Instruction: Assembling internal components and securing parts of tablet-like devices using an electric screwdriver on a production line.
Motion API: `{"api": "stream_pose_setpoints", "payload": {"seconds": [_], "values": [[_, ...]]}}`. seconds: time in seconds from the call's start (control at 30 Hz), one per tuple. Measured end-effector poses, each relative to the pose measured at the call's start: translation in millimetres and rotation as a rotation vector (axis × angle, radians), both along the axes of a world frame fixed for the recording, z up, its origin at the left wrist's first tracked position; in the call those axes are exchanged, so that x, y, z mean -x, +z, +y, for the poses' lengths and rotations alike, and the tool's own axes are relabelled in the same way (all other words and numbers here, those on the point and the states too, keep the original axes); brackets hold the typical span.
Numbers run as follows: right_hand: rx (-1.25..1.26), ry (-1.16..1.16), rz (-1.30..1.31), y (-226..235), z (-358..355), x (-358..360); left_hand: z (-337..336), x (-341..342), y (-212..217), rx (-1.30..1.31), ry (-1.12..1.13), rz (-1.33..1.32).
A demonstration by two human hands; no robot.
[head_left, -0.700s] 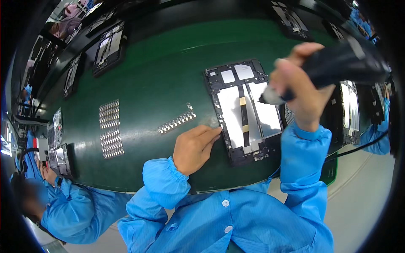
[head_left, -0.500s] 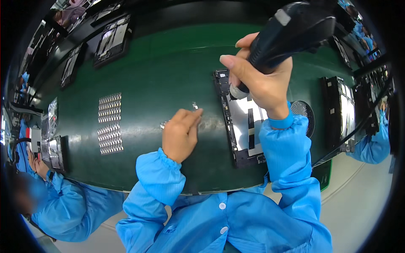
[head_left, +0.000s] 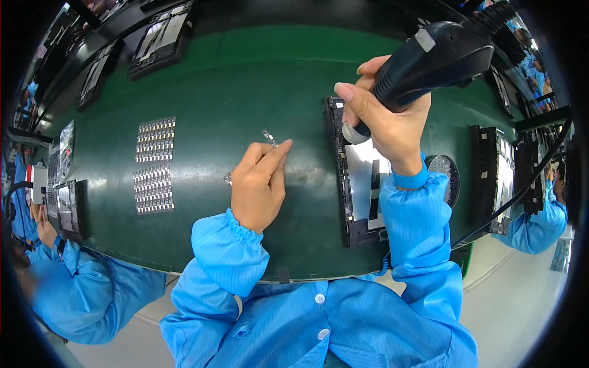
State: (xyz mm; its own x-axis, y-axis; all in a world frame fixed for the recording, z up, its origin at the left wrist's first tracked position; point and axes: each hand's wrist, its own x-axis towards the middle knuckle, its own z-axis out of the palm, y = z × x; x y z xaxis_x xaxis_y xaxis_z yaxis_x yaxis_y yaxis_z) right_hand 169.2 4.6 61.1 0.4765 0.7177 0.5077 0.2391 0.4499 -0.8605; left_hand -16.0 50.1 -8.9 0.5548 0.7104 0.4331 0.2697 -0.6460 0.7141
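My left hand [head_left: 257,187] is over the middle of the green bench with thumb and fingers pinched together. A short clear-and-dark strip of small parts [head_left: 269,137] sticks out at its fingertips, its lower end hidden by the fingers. Beside its knuckles a second small piece [head_left: 227,179] shows in part. My right hand [head_left: 392,119] is closed round a thick black handheld tool [head_left: 429,61] with a ribbed grip and a greyish tip. That tip points down at the upper left part of a black-framed electronic panel [head_left: 359,178]; whether it touches cannot be seen.
Two sheets of small parts [head_left: 154,140] lie to the left on the bench [head_left: 208,122]. A round mesh-topped dish [head_left: 453,178] sits by my right sleeve. Stacked panels [head_left: 491,172] stand at the right, and a black cable [head_left: 521,184] crosses there. Co-workers sit at both sides.
The view has shifted a little. More of the small strip shows at my left fingertips, turned at a slant. The tool stays over the panel's upper left part.
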Motion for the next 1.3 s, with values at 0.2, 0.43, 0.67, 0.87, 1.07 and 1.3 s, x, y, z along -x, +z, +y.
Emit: {"api": "stream_pose_setpoints", "payload": {"seconds": [0.2,0.43,0.67,0.87,1.07,1.3], "values": [[0.005,0.004,0.008,-3.2,0.8,-0.4,-0.8,0.6,-0.6,0.073,-0.032,-0.037],[0.004,0.017,0.016,-6.9,0.0,-1.6,-1.0,1.0,-0.8,0.136,-0.034,-0.097],[-0.014,0.036,0.044,2.0,-2.0,4.8,-4.8,-4.7,-2.4,0.121,-0.077,-0.087],[-0.028,0.063,0.018,7.2,-9.1,13.2,-10.0,-33.0,3.9,0.203,-0.239,-0.044],[-0.036,0.12,-0.034,9.3,-11.6,14.7,-11.3,-39.6,9.3,0.224,-0.303,0.041],[-0.055,0.107,-0.065,8.1,-12.4,13.5,-13.2,-42.3,10.2,0.262,-0.258,-0.016]]}}
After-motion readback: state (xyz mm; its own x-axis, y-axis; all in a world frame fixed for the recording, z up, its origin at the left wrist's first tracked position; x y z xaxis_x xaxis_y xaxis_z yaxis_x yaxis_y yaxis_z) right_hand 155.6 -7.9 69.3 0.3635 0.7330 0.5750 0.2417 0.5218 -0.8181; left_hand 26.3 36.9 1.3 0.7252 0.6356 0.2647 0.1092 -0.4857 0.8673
